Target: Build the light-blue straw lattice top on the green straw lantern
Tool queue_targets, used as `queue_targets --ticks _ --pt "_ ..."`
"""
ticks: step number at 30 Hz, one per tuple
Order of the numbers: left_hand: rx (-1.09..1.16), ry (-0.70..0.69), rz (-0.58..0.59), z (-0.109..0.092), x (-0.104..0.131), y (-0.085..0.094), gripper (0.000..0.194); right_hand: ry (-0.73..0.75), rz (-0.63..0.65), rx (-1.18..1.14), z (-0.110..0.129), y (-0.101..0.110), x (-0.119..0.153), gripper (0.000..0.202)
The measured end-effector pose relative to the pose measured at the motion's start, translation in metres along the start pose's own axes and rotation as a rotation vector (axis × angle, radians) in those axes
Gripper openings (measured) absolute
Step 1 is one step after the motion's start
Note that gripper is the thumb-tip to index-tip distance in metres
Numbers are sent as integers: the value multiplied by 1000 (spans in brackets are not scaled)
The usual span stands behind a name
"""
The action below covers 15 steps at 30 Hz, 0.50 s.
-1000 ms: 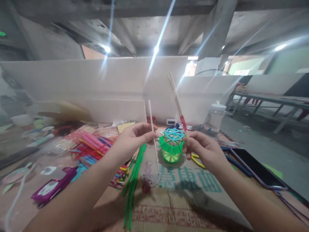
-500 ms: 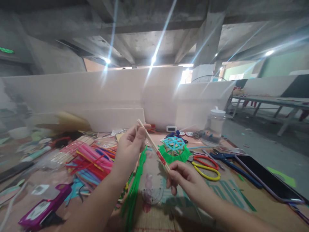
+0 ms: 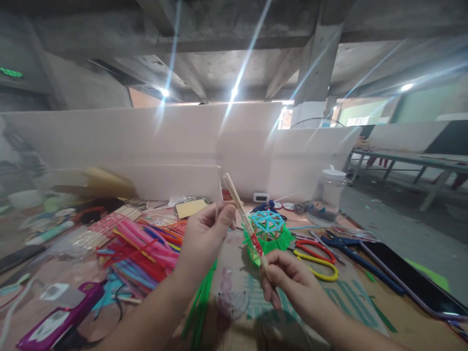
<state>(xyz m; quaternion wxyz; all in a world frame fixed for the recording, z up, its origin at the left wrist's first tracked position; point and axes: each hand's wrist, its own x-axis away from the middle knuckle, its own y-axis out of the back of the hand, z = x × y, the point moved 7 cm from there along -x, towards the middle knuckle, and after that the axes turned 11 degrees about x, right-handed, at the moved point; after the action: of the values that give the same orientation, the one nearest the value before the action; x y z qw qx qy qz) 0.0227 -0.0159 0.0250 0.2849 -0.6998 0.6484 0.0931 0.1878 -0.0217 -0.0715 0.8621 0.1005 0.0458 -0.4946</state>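
White panels (image 3: 146, 141) back the cluttered table (image 3: 417, 331) I'm viewing remotely. Over its middle, a slim bundle of pale sticks (image 3: 245, 222) slants upward, lower end pinched in my right hand (image 3: 288, 278). My left hand (image 3: 206, 231) is curled beside the bundle; I can't tell whether its fingertips close on anything. Behind the sticks sits a green-and-blue lattice model (image 3: 278, 242), then scissors (image 3: 329, 278) and a phone (image 3: 417, 278) farther right.

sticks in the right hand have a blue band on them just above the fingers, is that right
Not quite: the band is red, not blue, as the head view shows. The sticks are in the right hand, with the band just above the fingers.
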Motion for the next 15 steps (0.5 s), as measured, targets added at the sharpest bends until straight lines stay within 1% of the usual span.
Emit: queue_targets --ticks 2,4,6,10,15 --pt "14 -18 -33 -6 -5 7 34 3 15 -16 0 -2 0 51" --pt "9 -22 -20 -9 -8 8 29 -5 25 -25 -3 -4 0 49" --pt "-7 -20 13 -11 -8 5 28 -9 45 -32 -7 -8 0 48" --pt "-52 -32 33 -13 -7 3 31 -9 77 -45 -14 -12 0 51" --pt "-70 -62 -28 -16 -13 12 35 -30 58 -36 -18 -13 1 51"
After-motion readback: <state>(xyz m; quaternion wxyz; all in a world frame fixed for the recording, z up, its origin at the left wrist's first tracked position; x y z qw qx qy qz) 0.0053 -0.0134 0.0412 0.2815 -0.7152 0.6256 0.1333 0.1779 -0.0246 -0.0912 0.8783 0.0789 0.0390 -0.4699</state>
